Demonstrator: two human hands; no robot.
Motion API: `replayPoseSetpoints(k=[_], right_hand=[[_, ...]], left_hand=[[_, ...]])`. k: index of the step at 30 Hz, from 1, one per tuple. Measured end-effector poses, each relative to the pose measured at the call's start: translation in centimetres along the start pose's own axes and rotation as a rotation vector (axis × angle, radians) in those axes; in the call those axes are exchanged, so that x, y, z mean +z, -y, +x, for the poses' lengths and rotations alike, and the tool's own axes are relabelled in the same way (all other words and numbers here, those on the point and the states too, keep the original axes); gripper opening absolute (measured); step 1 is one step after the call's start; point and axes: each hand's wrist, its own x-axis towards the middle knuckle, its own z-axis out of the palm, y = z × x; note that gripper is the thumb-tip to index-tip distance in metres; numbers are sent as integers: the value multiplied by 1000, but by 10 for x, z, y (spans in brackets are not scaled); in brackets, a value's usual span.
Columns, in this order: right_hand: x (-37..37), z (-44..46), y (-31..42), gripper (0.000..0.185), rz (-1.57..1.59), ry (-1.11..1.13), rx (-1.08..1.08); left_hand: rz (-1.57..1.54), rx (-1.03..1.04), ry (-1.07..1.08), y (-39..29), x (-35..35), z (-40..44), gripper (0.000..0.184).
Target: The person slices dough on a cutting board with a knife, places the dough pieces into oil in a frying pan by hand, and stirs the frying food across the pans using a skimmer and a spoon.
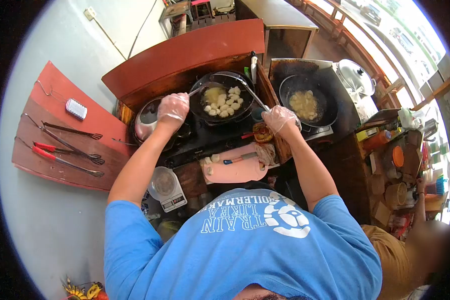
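Note:
My left hand (174, 107), in a clear plastic glove, is closed round the handle of a metal utensil (197, 90) that reaches over the left wok (197, 106). My right hand (280, 120), gloved likewise, grips a second long metal-handled utensil (256, 98), slanting in over the same wok from the right. I cannot make out the working ends of either. White dough-like balls (228, 104) lie bunched in yellowish oil in that wok. To the right, another wok (288, 95) holds pale pieces (303, 105) in bubbling oil.
Below the stove lies a pink cutting board (235, 172) with a blue-handled knife (238, 159). A kitchen scale (174, 200) stands left of it. Tongs (67, 159) and a grater (76, 109) hang at left. A lidded pot (356, 76) and another person (392, 255) are at right.

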Motion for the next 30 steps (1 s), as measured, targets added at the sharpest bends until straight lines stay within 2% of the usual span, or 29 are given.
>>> replayPoseSetpoints(k=[1, 4, 7, 8, 9, 11, 12, 14, 15, 17, 21, 23, 25, 26, 30], right_hand=[[1, 0, 2, 21, -2, -1, -1], [3, -4, 5, 20, 47, -34, 47], [0, -11, 7, 20, 176, -82, 125], [6, -6, 2, 22, 198, -1, 125], [11, -5, -1, 22, 204, 1, 125], [20, -6, -5, 20, 97, -6, 53], [18, -6, -6, 16, 135, 22, 53], [24, -9, -11, 15, 91, -7, 32], [24, -10, -12, 14, 42, -35, 5], [27, -15, -13, 15, 54, -68, 18], [32, -12, -11, 14, 45, -127, 2], [33, -9, -10, 14, 57, -102, 14], [36, -9, -12, 13, 71, -69, 28], [38, -10, -12, 14, 56, -113, 6], [39, -12, -13, 15, 62, -155, -5]], left_hand=[[0, -2, -1, 5, -11, 1, 20], [-405, -433, 285, 14, -50, -7, 37], [-451, -410, 304, 4, -67, -30, 37], [-429, -442, 400, -6, -72, -29, 32], [-400, -393, 372, -14, -43, -40, 25], [-364, -288, 238, -29, -6, -52, 25], [-362, -285, 240, -29, -4, -51, 25], [-359, -415, 247, -28, 2, -41, 28], [-359, -410, 247, -27, 5, -37, 28], [-379, -552, 167, -24, 11, -35, 27], [-458, -668, 201, -35, 33, -33, 34], [-446, -645, 269, -40, 43, -33, 35], [-612, -715, 238, -45, 50, -38, 30], [-608, -709, 164, -45, 57, -42, 28], [-560, -684, 179, -30, 67, -50, 29]])
